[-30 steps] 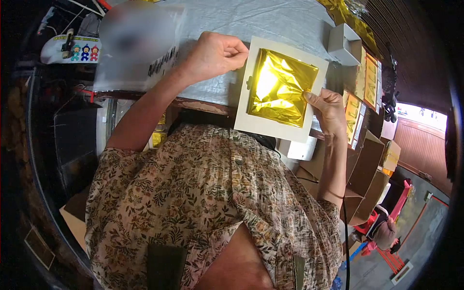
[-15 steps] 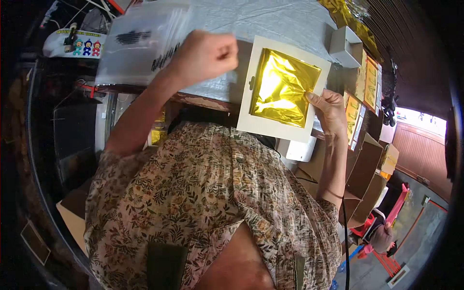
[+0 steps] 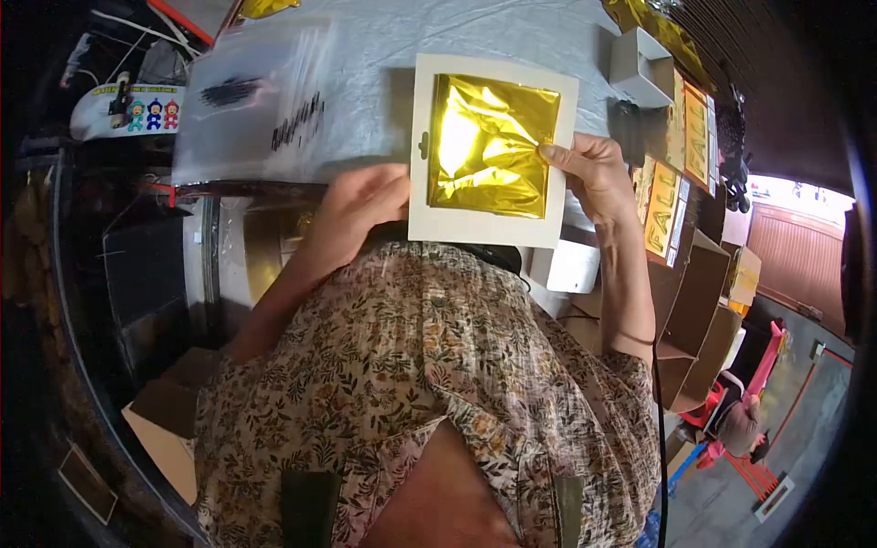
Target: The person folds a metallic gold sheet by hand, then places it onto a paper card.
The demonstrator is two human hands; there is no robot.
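A white card (image 3: 489, 229) with a hang hole at its left edge carries a folded sheet of shiny gold foil (image 3: 498, 151). My right hand (image 3: 596, 178) grips the card's right side, thumb on the foil and fingers behind. At the card's left edge is my left hand (image 3: 365, 205), its fingers bent together and pinching the edge; the fingertips are partly behind the card. The card is held upright over the front edge of the silvery table (image 3: 384, 55).
Clear plastic sleeves (image 3: 247, 100) lie on the table at the left. A white open box (image 3: 639, 68) and orange-labelled packs (image 3: 665, 210) sit at the right. Cardboard boxes (image 3: 699, 310) stand lower right. Another person (image 3: 738, 425) is in the far right background.
My left hand has come down from above the table to the card's left edge and taken hold there. The card and my right hand have shifted left.
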